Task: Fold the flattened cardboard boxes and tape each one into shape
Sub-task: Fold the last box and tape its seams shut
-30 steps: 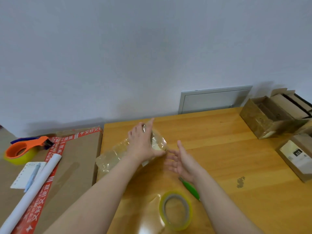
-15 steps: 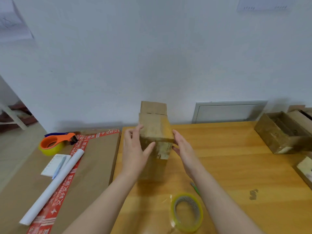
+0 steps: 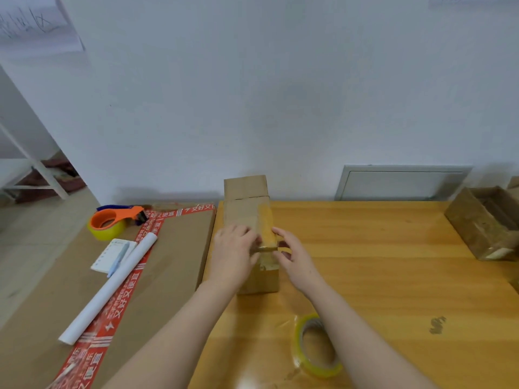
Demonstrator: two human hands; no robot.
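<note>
A small cardboard box (image 3: 246, 211) stands on the wooden table (image 3: 379, 276), its far flap up against the wall. A strip of yellowish clear tape (image 3: 266, 220) runs along its top and down the near face. My left hand (image 3: 231, 255) lies over the box's near top edge, fingers on top and thumb on the front face. My right hand (image 3: 293, 256) grips the box's near right corner with curled fingers. A roll of clear yellow tape (image 3: 317, 348) lies flat on the table just in front of me, under my right forearm.
To the left lies a large flat carton (image 3: 174, 256) with red printed tape. On it are an orange tape dispenser (image 3: 113, 220), a white paper roll (image 3: 112, 287), and a notepad with a pen (image 3: 112, 255). An open cardboard box (image 3: 483, 223) stands at the right.
A second ago my hands handled clear film on the table. Then they held the box by its sides. Now both have moved to its near top edge over the tape.
</note>
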